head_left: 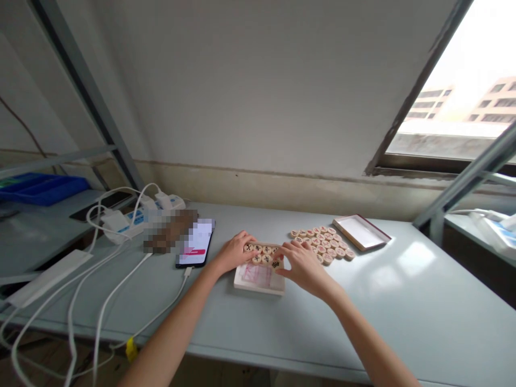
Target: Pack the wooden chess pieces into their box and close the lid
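Okay, at far left a blue plastic tray [40, 188] sits on the grey bench [403, 301], then a power strip [133, 223] with white cables [102, 301] trailing off the edge, and a lit phone [197, 243] on charge beside a pixelated object. Left hand [236, 253] comes in from the lower left, wrist low, fingers curled over the left end of a tight cluster of round wooden xiangqi pieces [264, 253]. These sit at the top of a shallow pale box [258, 280] printed in pink. Right hand [305, 267] reaches from the lower right, fingers spread across the cluster's right end. Both hands touch the pieces, but whether they grip is unclear. The pieces look light, stiff and smooth, best taken by the rims. Further right lie loose pieces [324, 243] in a packed group, then an open box lid [360, 232].
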`<state>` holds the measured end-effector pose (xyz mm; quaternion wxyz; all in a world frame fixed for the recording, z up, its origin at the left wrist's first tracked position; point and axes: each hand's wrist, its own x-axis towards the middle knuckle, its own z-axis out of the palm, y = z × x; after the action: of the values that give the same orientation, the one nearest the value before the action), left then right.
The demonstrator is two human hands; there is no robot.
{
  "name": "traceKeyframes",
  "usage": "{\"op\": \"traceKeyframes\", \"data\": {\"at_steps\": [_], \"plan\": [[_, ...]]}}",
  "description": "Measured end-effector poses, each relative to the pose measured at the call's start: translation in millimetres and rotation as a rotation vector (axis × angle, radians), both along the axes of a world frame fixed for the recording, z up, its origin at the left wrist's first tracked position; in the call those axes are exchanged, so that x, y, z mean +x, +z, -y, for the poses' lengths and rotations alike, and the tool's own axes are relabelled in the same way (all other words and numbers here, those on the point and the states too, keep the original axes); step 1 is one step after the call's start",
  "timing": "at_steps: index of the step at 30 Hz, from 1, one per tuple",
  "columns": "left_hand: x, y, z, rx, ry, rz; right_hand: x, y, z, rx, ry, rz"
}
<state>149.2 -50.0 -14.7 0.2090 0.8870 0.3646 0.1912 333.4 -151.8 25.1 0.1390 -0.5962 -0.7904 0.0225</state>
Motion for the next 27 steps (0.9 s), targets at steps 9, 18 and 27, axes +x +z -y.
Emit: {"op": "traceKeyframes", "data": {"at_steps": [9, 18, 27], "plan": [[1.3, -2.9, 0.5, 0.009, 0.009, 0.017, -16.5, -15.6, -7.3, 0.131, -0.162, 0.150], [-8.6, -0.4, -9.3, -0.236, -0.080, 0.096, 29.4, -7.3, 10.7, 0.164, -0.260, 0.075], [-13.2, -2.7, -10.3, -0.320, -0.126, 0.113, 51.2, -34.2, 21.7, 0.163, -0.286, 0.114]]}}
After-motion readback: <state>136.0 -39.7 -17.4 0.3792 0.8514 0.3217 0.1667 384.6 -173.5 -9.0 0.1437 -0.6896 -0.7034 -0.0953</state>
